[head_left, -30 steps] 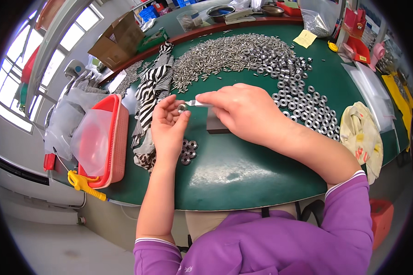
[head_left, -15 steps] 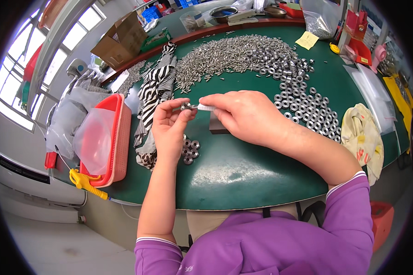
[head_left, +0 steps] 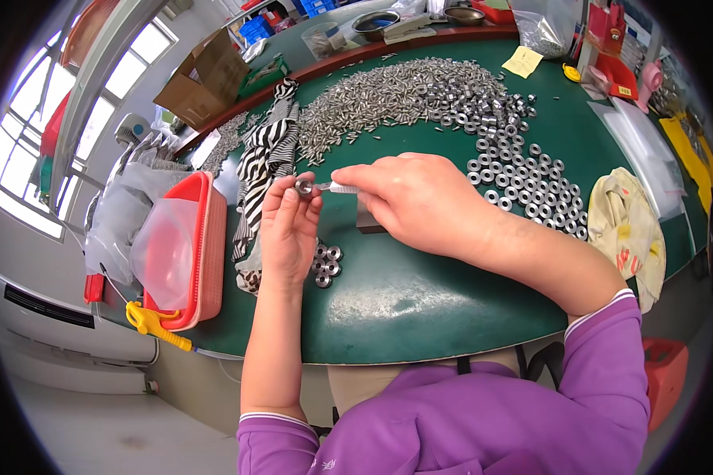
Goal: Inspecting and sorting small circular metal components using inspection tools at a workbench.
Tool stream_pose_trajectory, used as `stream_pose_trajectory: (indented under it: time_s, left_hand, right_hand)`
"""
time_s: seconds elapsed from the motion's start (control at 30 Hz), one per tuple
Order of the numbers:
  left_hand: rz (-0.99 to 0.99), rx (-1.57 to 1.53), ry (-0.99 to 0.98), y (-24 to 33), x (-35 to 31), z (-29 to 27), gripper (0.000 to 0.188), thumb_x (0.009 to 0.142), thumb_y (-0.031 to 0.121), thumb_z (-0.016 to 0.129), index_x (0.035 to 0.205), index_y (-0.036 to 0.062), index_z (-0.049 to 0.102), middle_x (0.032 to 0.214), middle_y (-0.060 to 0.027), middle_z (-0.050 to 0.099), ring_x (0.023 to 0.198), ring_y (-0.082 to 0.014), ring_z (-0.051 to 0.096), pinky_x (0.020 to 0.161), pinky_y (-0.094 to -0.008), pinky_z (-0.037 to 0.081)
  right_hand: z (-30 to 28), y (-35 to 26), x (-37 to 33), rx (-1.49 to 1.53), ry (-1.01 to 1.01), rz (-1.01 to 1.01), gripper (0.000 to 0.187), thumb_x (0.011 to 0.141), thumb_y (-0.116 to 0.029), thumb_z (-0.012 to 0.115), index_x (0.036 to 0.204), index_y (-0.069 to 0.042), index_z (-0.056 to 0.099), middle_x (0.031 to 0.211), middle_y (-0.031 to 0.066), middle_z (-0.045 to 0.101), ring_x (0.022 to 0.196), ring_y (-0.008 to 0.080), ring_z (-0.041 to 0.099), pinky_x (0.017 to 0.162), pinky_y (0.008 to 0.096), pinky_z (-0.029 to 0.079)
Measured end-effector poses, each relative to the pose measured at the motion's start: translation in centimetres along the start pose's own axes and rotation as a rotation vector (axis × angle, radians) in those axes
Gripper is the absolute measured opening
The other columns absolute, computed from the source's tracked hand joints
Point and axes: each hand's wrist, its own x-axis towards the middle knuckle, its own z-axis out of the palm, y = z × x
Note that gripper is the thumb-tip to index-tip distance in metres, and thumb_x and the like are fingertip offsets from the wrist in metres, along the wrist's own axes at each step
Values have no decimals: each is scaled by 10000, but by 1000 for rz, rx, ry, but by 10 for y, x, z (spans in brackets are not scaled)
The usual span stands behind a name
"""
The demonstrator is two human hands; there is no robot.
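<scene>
Between the thumb and fingers of my left hand [head_left: 287, 233] is a round metal ring [head_left: 303, 187], tilted so its hole shows. My right hand [head_left: 420, 198] is closed on a slim tool with a white ribbed handle [head_left: 342, 188]. Its thin metal tip reaches the ring's right side; whether it sits inside the hole I cannot tell. Below the tool, partly hidden by my right hand, a dark brown block [head_left: 367, 219] rests on the green table [head_left: 420, 317]. Just right of my left wrist lie several loose metal rings [head_left: 325, 264].
A large heap of small metal pins [head_left: 364, 99] spreads across the far side. Many rings [head_left: 523, 178] lie to the right, beside a stained cloth glove [head_left: 626, 237]. Leftward are a striped cloth [head_left: 265, 154], a red basket [head_left: 208, 261] and a yellow air gun [head_left: 154, 323].
My left hand has turned the ring so that its face and hole show more. Both hands have shifted slightly left, and the view has moved a little.
</scene>
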Motion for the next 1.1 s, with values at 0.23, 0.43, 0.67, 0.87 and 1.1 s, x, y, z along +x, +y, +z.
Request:
stream_pose_trajectory:
  time_s: [0.23, 0.43, 0.67, 0.87, 1.1]
  left_hand:
    - [-137, -301, -120, 1, 2, -14, 312, 990, 251, 518, 1230, 52, 510, 1065, -78, 588, 889, -126, 561, 766, -230, 473]
    - [-193, -270, -22, 4, 2, -3, 301, 993, 238, 510, 1212, 33, 523, 1133, -102, 584, 901, -145, 571, 782, -263, 491]
    - [-102, -161, -2, 2, 0, -7, 292, 960, 123, 547, 1245, 67, 518, 1180, -106, 583, 992, -179, 590, 880, -298, 500]
    - [-61, -80, 4, 5, 0, 2, 389, 931, 16, 537, 1312, 69, 478, 1248, -109, 568, 1081, -211, 585, 946, -320, 489]
    - [-60, -46, -4, 4, 0, -1, 353, 919, -25, 527, 1265, 41, 527, 1271, -129, 562, 1154, -229, 570, 983, -311, 487]
  right_hand:
    - [-2, -4, 0, -5, -58, 26, 312, 839, -119, 563, 1145, -131, 621, 833, 110, 658, 807, 296, 640, 728, 413, 515]
    - [2, 0, -1, -3, 17, -25, 212, 840, -135, 570, 1043, -100, 617, 783, 116, 647, 760, 324, 648, 668, 448, 524]
    - [2, -1, 0, 9, 16, -26, 211, 839, -134, 571, 1043, -99, 612, 780, 117, 645, 757, 325, 647, 665, 449, 523]
    - [-3, -5, -1, -5, -71, 43, 312, 844, -134, 576, 1154, -122, 618, 826, 112, 660, 797, 302, 639, 728, 414, 514]
    - [6, 0, -2, -24, -2, -16, 198, 854, -139, 554, 1035, -90, 615, 781, 119, 648, 741, 324, 651, 645, 443, 528]
